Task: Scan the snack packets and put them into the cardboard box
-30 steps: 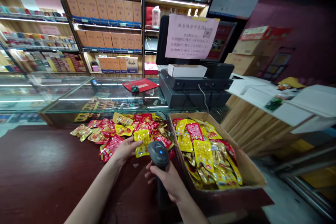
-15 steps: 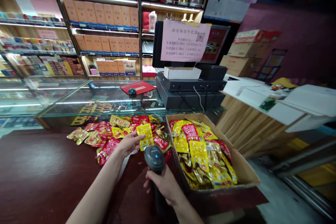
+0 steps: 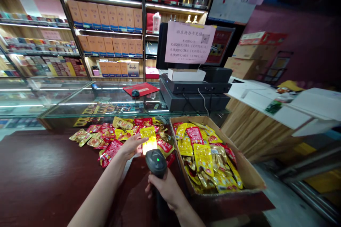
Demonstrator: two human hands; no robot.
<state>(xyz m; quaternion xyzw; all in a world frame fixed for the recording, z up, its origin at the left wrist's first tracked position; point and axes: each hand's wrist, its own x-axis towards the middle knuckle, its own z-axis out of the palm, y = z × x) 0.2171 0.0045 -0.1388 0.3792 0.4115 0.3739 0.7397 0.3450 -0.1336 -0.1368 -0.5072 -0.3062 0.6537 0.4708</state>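
Observation:
My left hand (image 3: pixel 133 146) pinches a yellow snack packet (image 3: pixel 148 135) by its left edge, in front of a loose pile. My right hand (image 3: pixel 165 187) is wrapped round the handle of a black barcode scanner (image 3: pixel 155 162), whose top light shows green. The scanner's head points away from me at the packet, and bright light falls on the packet's lower half. Behind and left of it lie red, yellow and gold packets (image 3: pixel 108 133) on the dark red table. To the right, a cardboard box (image 3: pixel 252 173) holds several more such packets.
Beyond the table stands a glass display counter (image 3: pixel 66 110) with a mouse (image 3: pixel 135 93) on a red mat (image 3: pixel 149 88). A monitor with a pink paper sign (image 3: pixel 188 44) sits on a black cash drawer (image 3: pixel 181 103). Stocked shelves (image 3: pixel 106 30) line the back wall.
The scanner's top light has turned from blue to green, and its beam now lights the yellow packet. Both hands stay nearly in place; the view has shifted slightly.

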